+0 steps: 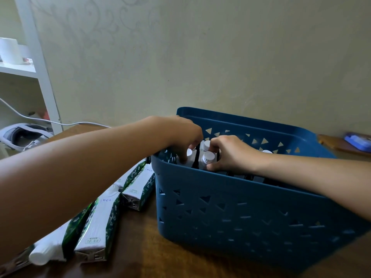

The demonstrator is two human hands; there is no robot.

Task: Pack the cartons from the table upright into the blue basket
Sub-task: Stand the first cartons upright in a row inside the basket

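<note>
A blue basket (230, 207) with triangular holes stands on the brown table against the wall. In its left end stand several upright white cartons with round white caps (208, 157). My left hand (180, 135) reaches over the left rim, its fingers closed on the top of the leftmost carton (189, 157). From the right, my right hand (230, 153) grips the neighbouring capped carton. Another white cap (267, 151) shows further right inside the basket. Several green-and-white cartons (100, 219) lie flat on the table left of the basket, partly hidden by my left forearm.
The wall rises directly behind the basket. At the left stand a white shelf unit (40, 77), a white cable (50, 121) and a grey device (22, 135). A blue object (358, 140) lies on the table at far right.
</note>
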